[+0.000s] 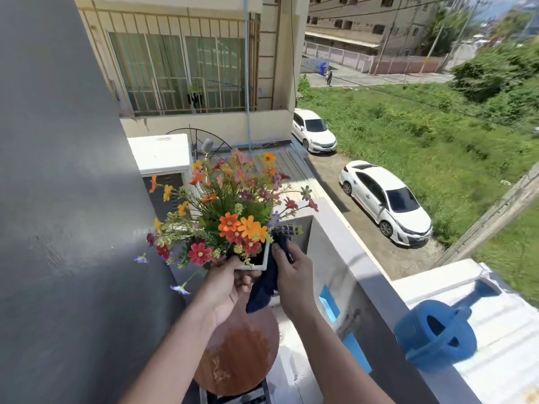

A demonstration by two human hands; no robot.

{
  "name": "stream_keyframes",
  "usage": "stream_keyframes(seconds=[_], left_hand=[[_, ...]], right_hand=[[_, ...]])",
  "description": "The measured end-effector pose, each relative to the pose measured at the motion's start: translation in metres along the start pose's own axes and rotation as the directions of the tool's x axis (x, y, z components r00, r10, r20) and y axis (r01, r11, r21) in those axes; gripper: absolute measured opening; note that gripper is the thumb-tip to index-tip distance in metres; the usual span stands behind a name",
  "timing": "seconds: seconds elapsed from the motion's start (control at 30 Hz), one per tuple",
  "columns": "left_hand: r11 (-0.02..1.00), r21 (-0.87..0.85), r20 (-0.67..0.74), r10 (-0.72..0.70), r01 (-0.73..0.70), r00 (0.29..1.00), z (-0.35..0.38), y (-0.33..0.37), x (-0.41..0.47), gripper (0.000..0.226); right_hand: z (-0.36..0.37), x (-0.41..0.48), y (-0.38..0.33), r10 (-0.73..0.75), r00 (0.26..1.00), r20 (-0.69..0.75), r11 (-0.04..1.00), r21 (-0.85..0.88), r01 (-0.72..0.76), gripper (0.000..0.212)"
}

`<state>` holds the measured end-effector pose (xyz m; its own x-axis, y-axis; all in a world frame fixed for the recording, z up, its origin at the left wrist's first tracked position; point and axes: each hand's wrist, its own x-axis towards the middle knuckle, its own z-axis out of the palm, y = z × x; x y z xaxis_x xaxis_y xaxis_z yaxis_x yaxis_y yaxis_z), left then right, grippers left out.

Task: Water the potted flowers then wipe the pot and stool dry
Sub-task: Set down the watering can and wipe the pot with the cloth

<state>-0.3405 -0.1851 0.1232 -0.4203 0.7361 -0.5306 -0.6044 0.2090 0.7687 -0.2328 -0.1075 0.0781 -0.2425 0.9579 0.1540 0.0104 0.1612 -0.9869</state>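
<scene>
My left hand (230,282) holds a white square pot (264,262) up in the air from below; the pot is tilted and filled with orange, red and purple flowers (230,220). My right hand (293,272) presses a dark blue cloth (267,284) against the pot's right side, and the cloth hangs down between my hands. Below them stands a round wooden stool (242,354), its top bare and marked with wet patches.
A blue watering can (434,335) sits on the balcony wall ledge (358,258) at the right. A dark grey wall (58,199) closes the left side. Beyond the ledge is a drop to parked white cars (385,199) and grass.
</scene>
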Motion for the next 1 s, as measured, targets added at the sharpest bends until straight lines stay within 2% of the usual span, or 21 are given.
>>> stream_keyframes(seconds=[0.17, 0.23, 0.33, 0.43, 0.5, 0.67, 0.87, 0.93, 1.0], left_hand=[[0.998, 0.021, 0.056, -0.059, 0.058, 0.997, -0.001, 0.0, -0.009, 0.029], [0.998, 0.005, 0.074, -0.063, 0.063, 0.995, -0.001, 0.002, -0.014, 0.03], [0.998, -0.025, 0.1, -0.062, 0.064, 0.993, 0.001, 0.006, -0.018, 0.031], [0.998, -0.032, 0.102, -0.043, 0.046, 0.994, 0.002, 0.007, -0.016, 0.029], [0.999, -0.034, 0.087, -0.029, 0.032, 0.996, 0.001, 0.007, -0.012, 0.028], [1.0, 0.023, 0.035, -0.018, 0.017, 0.999, -0.006, 0.002, -0.002, 0.028], [0.999, 0.035, 0.051, -0.025, 0.023, 0.998, -0.004, 0.002, -0.004, 0.028], [0.998, 0.058, 0.088, -0.037, 0.033, 0.995, -0.004, 0.002, -0.007, 0.027], [0.997, 0.067, 0.118, -0.045, 0.037, 0.992, -0.005, 0.002, -0.011, 0.025]], right_hand=[[-0.006, 0.038, -0.004, 0.032, 0.995, -0.092, 0.995, -0.087, -0.04, 0.034], [-0.008, 0.047, -0.005, 0.043, 0.991, -0.124, 0.995, -0.08, -0.053, 0.018], [-0.009, 0.048, 0.006, 0.058, 0.984, -0.166, 0.988, -0.131, -0.08, 0.017], [-0.003, 0.038, 0.031, 0.068, 0.984, -0.163, 0.967, -0.231, -0.105, 0.039], [0.0, 0.024, 0.035, 0.064, 0.99, -0.128, 0.963, -0.252, -0.095, 0.04], [-0.001, 0.01, 0.02, 0.059, 0.998, -0.031, 0.983, -0.17, -0.063, 0.035], [-0.003, 0.042, -0.004, 0.028, 0.998, -0.056, 0.994, -0.106, -0.033, 0.041], [-0.004, 0.057, -0.008, 0.072, 0.994, -0.082, 0.989, -0.12, -0.081, 0.04], [-0.013, 0.069, -0.002, 0.203, 0.975, -0.092, 0.973, -0.094, -0.211, 0.038]])
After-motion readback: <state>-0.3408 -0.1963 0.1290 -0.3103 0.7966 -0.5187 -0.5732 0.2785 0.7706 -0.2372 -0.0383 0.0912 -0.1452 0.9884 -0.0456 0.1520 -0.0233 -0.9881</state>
